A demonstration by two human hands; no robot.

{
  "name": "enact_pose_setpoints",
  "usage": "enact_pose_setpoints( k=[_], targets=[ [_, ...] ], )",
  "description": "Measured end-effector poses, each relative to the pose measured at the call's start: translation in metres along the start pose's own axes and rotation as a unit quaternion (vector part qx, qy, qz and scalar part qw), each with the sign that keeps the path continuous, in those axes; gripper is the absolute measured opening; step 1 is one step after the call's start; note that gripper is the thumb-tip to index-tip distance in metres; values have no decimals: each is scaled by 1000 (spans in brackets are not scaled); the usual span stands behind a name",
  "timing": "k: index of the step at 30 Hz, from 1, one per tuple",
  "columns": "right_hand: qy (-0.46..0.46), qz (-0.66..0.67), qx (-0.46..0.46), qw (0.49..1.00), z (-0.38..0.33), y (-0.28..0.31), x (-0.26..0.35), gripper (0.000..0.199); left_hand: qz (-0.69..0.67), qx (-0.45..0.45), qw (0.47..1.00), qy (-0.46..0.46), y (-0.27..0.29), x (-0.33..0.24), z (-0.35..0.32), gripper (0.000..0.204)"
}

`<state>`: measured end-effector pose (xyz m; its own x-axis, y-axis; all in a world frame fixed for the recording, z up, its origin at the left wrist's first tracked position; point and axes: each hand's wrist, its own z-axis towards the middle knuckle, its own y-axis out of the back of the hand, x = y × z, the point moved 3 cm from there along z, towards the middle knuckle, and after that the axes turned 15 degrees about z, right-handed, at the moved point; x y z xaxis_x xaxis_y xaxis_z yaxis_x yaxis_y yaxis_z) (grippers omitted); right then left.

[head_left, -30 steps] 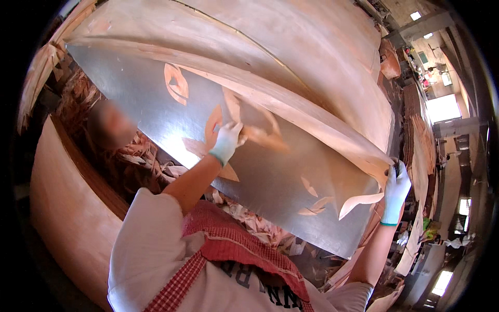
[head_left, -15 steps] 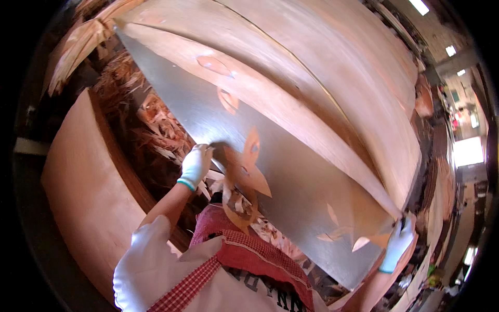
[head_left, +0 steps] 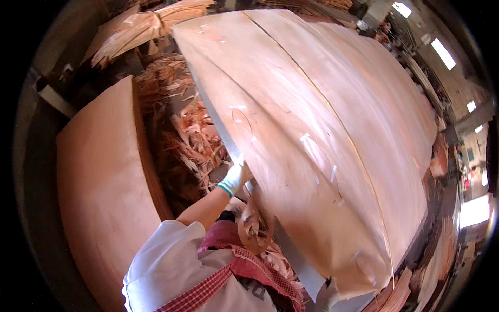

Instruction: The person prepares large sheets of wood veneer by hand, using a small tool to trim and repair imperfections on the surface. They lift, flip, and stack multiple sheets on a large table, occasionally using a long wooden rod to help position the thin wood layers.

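Observation:
A wide, thin wood veneer sheet (head_left: 280, 140) lies over a smooth metal plate (head_left: 296, 260), whose front edge shows as a grey strip. Leaf-shaped patches and short white pieces of tape mark the sheet. My left hand (head_left: 235, 176), in a white glove with a green cuff, is closed at the plate's front edge beside the sheet; what its fingers hold is hidden. At the lower right, my right hand (head_left: 326, 295) grips the near corner of the veneer sheet, which bulges there. A curled veneer offcut (head_left: 254, 229) hangs at the front edge between my hands.
On the left stands a tall stack of veneer (head_left: 104, 156). Torn veneer scraps (head_left: 197, 130) fill the gap between stack and plate. More veneer layers with a dark seam spread behind the sheet. Rough strips (head_left: 140, 26) lie at the far left, and further offcuts (head_left: 442, 255) at the right.
My right hand has brought the sheet's edge toward me and down to the left, covering most of the bare metal and the loose patches on it. My left hand stays by the plate's edge.

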<state>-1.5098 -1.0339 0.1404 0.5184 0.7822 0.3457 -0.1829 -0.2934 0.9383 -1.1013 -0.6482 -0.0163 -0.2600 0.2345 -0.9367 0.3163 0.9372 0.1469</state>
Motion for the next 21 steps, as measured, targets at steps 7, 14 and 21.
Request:
enact_pose_setpoints(
  k=[7,14,21],
  targets=[
    [-23,184,89,979,-36,-54,-37,39,-320,-180,923,117,13,40,1,32],
    [-104,120,315,936,-2,-132,79,31,-48,-228,959,160,118,111,-25,42],
    [54,247,409,877,70,-216,428,28,-44,-238,966,90,353,137,-74,31]
  ],
)
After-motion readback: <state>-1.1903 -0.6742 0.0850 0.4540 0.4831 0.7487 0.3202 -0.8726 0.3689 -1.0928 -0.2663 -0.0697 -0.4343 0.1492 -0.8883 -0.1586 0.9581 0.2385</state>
